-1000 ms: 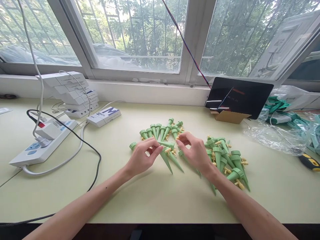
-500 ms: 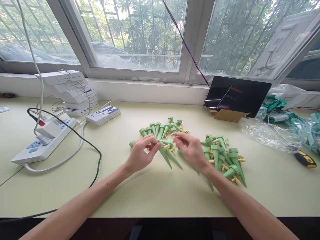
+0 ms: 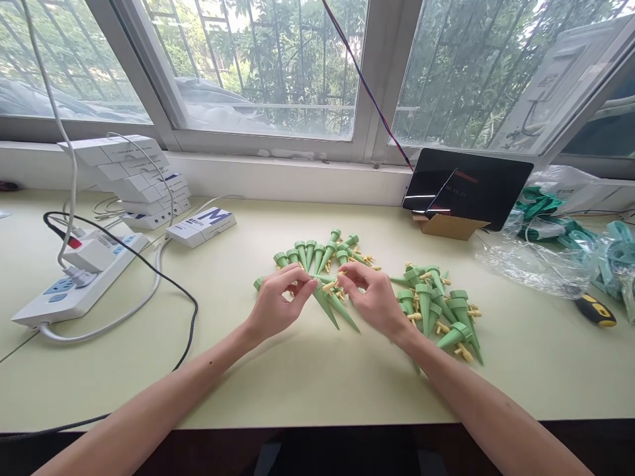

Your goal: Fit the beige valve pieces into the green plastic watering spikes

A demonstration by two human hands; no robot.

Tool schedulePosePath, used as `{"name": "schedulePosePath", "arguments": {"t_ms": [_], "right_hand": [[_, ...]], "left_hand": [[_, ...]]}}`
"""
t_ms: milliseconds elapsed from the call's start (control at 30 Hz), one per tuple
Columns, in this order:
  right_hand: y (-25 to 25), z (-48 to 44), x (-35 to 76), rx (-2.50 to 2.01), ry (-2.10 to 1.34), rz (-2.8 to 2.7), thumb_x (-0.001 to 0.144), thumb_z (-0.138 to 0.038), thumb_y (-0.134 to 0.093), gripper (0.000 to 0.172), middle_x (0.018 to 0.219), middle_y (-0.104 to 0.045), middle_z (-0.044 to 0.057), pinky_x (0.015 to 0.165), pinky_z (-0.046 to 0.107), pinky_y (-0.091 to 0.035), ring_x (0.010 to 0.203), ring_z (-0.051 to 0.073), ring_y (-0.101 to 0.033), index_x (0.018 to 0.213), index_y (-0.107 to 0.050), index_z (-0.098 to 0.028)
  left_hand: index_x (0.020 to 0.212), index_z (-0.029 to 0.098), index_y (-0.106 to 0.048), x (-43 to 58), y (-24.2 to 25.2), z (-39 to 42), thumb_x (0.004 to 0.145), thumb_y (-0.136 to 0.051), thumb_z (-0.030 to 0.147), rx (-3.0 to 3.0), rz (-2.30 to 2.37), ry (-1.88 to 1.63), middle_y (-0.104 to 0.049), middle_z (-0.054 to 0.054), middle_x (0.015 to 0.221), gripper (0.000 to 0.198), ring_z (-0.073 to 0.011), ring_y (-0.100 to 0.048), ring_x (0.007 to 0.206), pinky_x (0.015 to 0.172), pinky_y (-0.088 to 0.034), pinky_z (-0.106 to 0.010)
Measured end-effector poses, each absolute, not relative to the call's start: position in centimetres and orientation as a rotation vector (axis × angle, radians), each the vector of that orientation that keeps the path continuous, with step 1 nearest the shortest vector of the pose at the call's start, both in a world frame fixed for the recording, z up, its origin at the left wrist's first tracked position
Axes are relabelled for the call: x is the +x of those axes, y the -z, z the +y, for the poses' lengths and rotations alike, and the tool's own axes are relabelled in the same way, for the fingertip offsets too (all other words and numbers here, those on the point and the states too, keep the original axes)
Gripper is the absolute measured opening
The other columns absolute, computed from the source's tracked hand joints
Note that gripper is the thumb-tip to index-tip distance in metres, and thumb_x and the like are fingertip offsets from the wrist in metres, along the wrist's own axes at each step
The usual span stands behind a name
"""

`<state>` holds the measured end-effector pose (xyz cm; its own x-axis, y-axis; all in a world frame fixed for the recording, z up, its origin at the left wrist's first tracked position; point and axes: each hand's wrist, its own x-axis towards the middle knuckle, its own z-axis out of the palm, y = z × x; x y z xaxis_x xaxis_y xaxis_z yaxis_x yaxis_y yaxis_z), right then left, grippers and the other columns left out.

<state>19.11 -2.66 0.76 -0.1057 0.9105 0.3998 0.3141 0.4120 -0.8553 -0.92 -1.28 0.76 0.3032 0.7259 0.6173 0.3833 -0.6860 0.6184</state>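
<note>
Both my hands are over the middle of the table, facing each other with bent fingers. My left hand [image 3: 282, 299] is closed in a pinch, thumb against fingertips; what it holds is hidden. Close to its fingertips lie green watering spikes [image 3: 326, 308] with their points toward me. My right hand [image 3: 371, 295] is pinched too, its fingertips by small yellow pieces [image 3: 329, 286]; I cannot make out what is in them. Behind the hands, several green spikes [image 3: 310, 252] lie fanned out with ribbed caps. Beside my right wrist is a looser heap of green spikes [image 3: 425, 305] with yellow valves [image 3: 465, 352].
A power strip [image 3: 74, 284] with cables stands at left, near stacked white boxes [image 3: 143, 175] and a single box [image 3: 202, 227]. At the back right, a tablet [image 3: 466, 185] leans on a cardboard stand [image 3: 452, 226]. Plastic bags [image 3: 540, 261] and a yellow-black handle [image 3: 595, 311] lie at right.
My right hand has moved slightly toward the left hand, its fingertips lower and closer in. The left hand keeps its pinch. The whole view has shifted a little.
</note>
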Motion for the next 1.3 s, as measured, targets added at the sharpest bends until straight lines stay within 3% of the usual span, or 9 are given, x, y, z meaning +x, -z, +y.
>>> {"name": "schedulePosePath", "arguments": {"t_ms": [467, 867, 1000, 1300], "right_hand": [[-0.69, -2.84, 19.00, -1.031, -0.758, -1.697, 0.092, -0.032, -0.058, 0.014, 0.079, -0.067, 0.004, 0.069, 0.029, -0.053, 0.070, 0.016, -0.063, 0.089, -0.063, -0.019], [-0.36, -2.77, 18.98, -1.021, -0.826, -1.717, 0.091, -0.030, -0.059, 0.012, 0.077, -0.067, 0.001, 0.066, 0.027, -0.052, 0.066, 0.013, -0.062, 0.089, -0.063, -0.019], [-0.25, -2.72, 18.91, -1.021, -0.831, -1.732, 0.091, -0.030, -0.059, 0.012, 0.077, -0.067, 0.001, 0.067, 0.027, -0.052, 0.068, 0.014, -0.063, 0.089, -0.063, -0.019], [-0.18, -2.65, 18.77, -1.016, -0.733, -1.796, 0.092, -0.030, -0.057, 0.015, 0.076, -0.064, 0.001, 0.066, 0.027, -0.050, 0.068, 0.014, -0.058, 0.085, -0.064, -0.020]], "left_hand": [[0.071, 0.019, -0.057, -0.99, -0.74, -1.11, 0.091, -0.060, 0.024, 2.150, 1.080, -1.331, -0.052, 0.000, 0.068, 0.020, -0.0111, -0.050, 0.065, 0.054, -0.050, -0.020], [0.078, 0.019, -0.063, -1.30, -0.22, -0.74, 0.093, -0.059, 0.031, 2.045, 1.065, -1.274, -0.050, -0.003, 0.087, 0.019, -0.0108, -0.054, 0.072, 0.050, -0.054, -0.019], [0.080, 0.019, -0.063, -1.29, -0.17, -0.68, 0.094, -0.058, 0.033, 2.009, 1.025, -1.248, -0.050, -0.003, 0.092, 0.020, -0.0100, -0.056, 0.069, 0.043, -0.052, -0.018], [0.080, 0.017, -0.059, -1.07, -0.35, -0.78, 0.095, -0.055, 0.032, 1.960, 0.925, -1.232, -0.054, -0.004, 0.095, 0.022, -0.0070, -0.056, 0.060, 0.045, -0.054, -0.020]]}}
